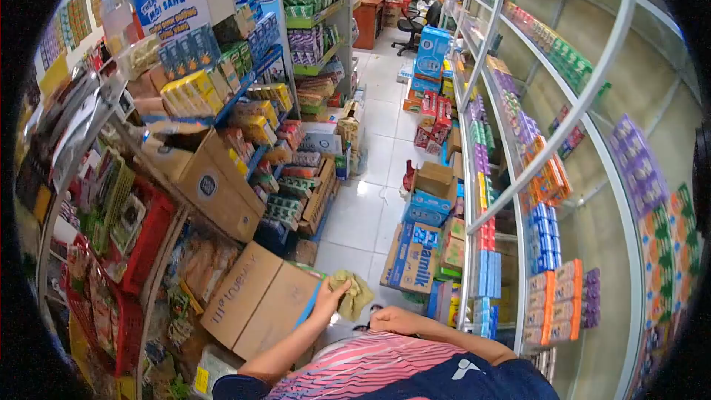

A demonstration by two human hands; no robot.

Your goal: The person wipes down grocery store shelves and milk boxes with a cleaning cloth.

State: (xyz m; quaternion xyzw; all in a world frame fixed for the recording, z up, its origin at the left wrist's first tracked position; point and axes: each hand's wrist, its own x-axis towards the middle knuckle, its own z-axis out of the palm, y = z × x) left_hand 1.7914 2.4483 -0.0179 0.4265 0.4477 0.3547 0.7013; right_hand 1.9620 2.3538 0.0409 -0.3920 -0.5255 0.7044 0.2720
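Left hand (329,298) clamped on a crumpled olive-yellow fabric cloth (354,299), which spreads beyond the fingertips. Right hand (394,320), to its right, curled into a fist; no held item visible. Large brown cardboard carton (255,298) just left of the left hand. Judgement: gather loose cloth into the palm, lest its edges snag the carton.

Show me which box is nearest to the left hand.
The large brown box with upside-down lettering, beside the left hand and its cloth; other boxes stand farther away.
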